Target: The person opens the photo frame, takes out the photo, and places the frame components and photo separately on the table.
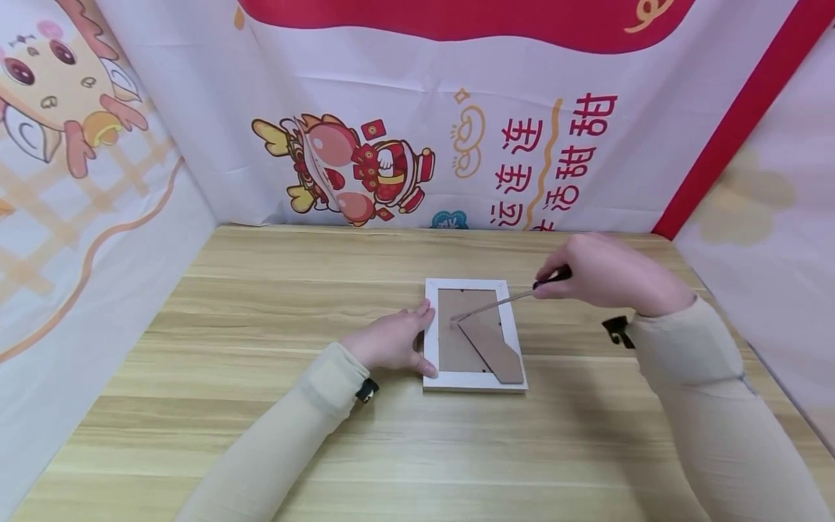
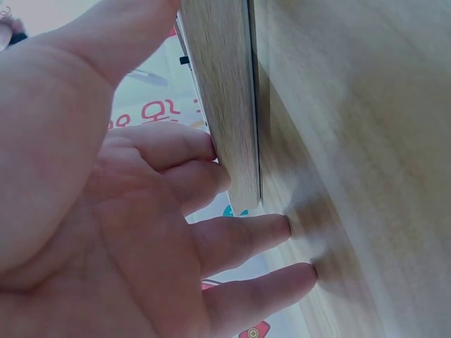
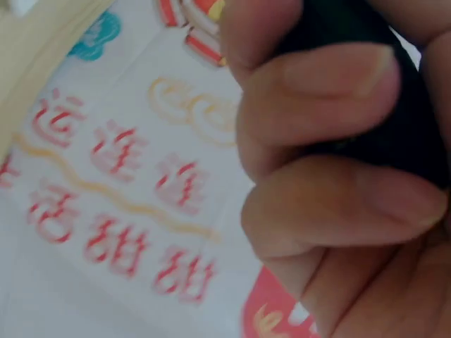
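A picture frame (image 1: 471, 380) with a white border lies back side up on the table. Its brown backing board (image 1: 457, 351) carries a brown easel stand (image 1: 501, 357), slanting to the lower right corner. My left hand (image 1: 393, 338) rests at the frame's left side, thumb at the near left corner. In the left wrist view, its rather straight fingers touch the frame's side edge (image 2: 227, 105) and the tabletop. My right hand (image 1: 590, 272) grips the dark handle (image 3: 419, 134) of a screwdriver (image 1: 499, 305). The thin shaft slopes down leftward, its tip by the stand's upper end.
The wood-grain table (image 1: 280, 290) extends around the frame on all sides. A printed white and red curtain (image 1: 391, 80) hangs behind the table's back edge, with more printed cloth (image 1: 98, 239) along the left and right.
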Available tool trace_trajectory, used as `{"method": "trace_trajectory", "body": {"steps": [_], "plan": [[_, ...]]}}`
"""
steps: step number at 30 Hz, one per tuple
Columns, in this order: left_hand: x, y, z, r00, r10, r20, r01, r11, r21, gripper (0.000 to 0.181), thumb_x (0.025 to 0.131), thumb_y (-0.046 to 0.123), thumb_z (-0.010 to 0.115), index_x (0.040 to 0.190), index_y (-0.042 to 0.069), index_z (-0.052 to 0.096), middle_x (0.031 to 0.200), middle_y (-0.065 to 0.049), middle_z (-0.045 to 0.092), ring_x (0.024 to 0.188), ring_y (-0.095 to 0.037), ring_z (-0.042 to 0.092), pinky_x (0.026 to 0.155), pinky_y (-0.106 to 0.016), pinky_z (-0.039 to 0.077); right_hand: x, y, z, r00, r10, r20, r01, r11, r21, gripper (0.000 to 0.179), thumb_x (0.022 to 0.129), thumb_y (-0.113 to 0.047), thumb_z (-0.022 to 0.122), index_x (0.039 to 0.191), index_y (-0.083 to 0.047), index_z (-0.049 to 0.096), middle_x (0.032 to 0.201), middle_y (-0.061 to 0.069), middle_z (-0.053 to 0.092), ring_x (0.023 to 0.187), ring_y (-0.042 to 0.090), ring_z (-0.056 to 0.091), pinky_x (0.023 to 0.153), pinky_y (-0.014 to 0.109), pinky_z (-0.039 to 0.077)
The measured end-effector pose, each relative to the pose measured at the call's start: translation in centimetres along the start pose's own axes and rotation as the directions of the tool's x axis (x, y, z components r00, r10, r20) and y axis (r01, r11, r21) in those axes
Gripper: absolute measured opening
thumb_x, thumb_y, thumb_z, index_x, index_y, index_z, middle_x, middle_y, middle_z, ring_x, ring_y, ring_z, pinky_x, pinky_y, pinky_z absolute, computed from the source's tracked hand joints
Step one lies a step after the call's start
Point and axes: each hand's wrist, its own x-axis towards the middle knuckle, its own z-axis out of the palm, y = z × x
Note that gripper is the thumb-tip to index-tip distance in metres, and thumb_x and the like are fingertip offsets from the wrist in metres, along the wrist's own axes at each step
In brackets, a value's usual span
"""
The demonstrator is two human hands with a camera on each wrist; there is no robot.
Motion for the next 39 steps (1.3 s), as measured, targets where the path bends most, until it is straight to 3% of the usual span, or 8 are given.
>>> {"method": "trace_trajectory", "body": {"steps": [7, 14, 23, 27, 34, 39], "plan": [[0.2, -0.2, 0.1, 1.000, 0.001, -0.001, -0.001, 1.000, -0.008, 0.109, 0.076, 0.052, 0.080, 0.156, 0.002, 0.025, 0.163, -0.014, 0.010, 0.141, -0.045, 0.028, 0.116, -0.045, 0.025, -2.7, 5.1, 3.6, 0.985, 0.004, -0.173, 0.006, 0.999, 0.052, 0.018, 0.093, -0.024, 0.072, 0.105, -0.012, 0.074, 0.091, -0.003, 0.070, 0.082, 0.014, 0.064, 0.079, 0.044, 0.054], [0.1, -0.2, 0.1, 1.000, 0.006, -0.005, -0.006, 1.000, -0.001, 0.109, 0.076, 0.053, 0.080, 0.155, 0.002, 0.026, 0.163, -0.015, 0.011, 0.141, -0.046, 0.028, 0.116, -0.045, 0.026, -4.3, 9.7, 7.3, 0.975, 0.041, -0.220, -0.013, 0.992, 0.129, 0.011, 0.096, -0.011, 0.065, 0.103, -0.003, 0.063, 0.086, 0.000, 0.063, 0.076, 0.015, 0.056, 0.070, 0.037, 0.049], [0.1, 0.0, 0.1, 1.000, 0.001, -0.006, -0.001, 1.000, -0.007, 0.108, 0.076, 0.052, 0.080, 0.156, 0.003, 0.025, 0.163, -0.014, 0.011, 0.141, -0.045, 0.028, 0.116, -0.045, 0.026, -5.1, 14.4, 10.5, 0.955, 0.051, -0.293, -0.001, 0.986, 0.168, 0.011, 0.094, 0.005, 0.061, 0.099, 0.008, 0.052, 0.080, 0.006, 0.058, 0.071, 0.015, 0.052, 0.062, 0.032, 0.046], [0.0, 0.0, 0.0, 1.000, 0.003, -0.007, -0.003, 1.000, -0.011, 0.108, 0.076, 0.051, 0.080, 0.155, 0.002, 0.026, 0.163, -0.014, 0.011, 0.141, -0.046, 0.028, 0.116, -0.046, 0.026, -5.0, 15.7, 11.1, 0.959, 0.086, -0.272, -0.036, 0.982, 0.186, 0.011, 0.095, 0.006, 0.059, 0.100, 0.010, 0.050, 0.081, 0.013, 0.059, 0.073, 0.021, 0.055, 0.064, 0.035, 0.047], [-0.1, 0.1, 0.0, 1.000, 0.004, -0.006, -0.005, 1.000, -0.015, 0.108, 0.076, 0.051, 0.080, 0.155, 0.002, 0.026, 0.163, -0.015, 0.011, 0.141, -0.045, 0.029, 0.116, -0.045, 0.026, -4.5, 17.2, 11.8, 0.974, 0.168, -0.154, -0.130, 0.965, 0.226, 0.012, 0.097, 0.001, 0.055, 0.100, 0.012, 0.051, 0.081, 0.014, 0.058, 0.076, 0.025, 0.055, 0.066, 0.039, 0.047], [-0.2, 0.2, 0.1, 1.000, 0.003, -0.010, -0.003, 1.000, -0.015, 0.107, 0.077, 0.050, 0.080, 0.155, 0.002, 0.027, 0.163, -0.014, 0.012, 0.140, -0.046, 0.029, 0.116, -0.045, 0.026, -4.2, 17.7, 12.3, 0.972, 0.179, -0.152, -0.145, 0.966, 0.216, 0.015, 0.098, -0.002, 0.057, 0.097, 0.011, 0.051, 0.079, 0.012, 0.056, 0.073, 0.024, 0.053, 0.064, 0.039, 0.046]]}}
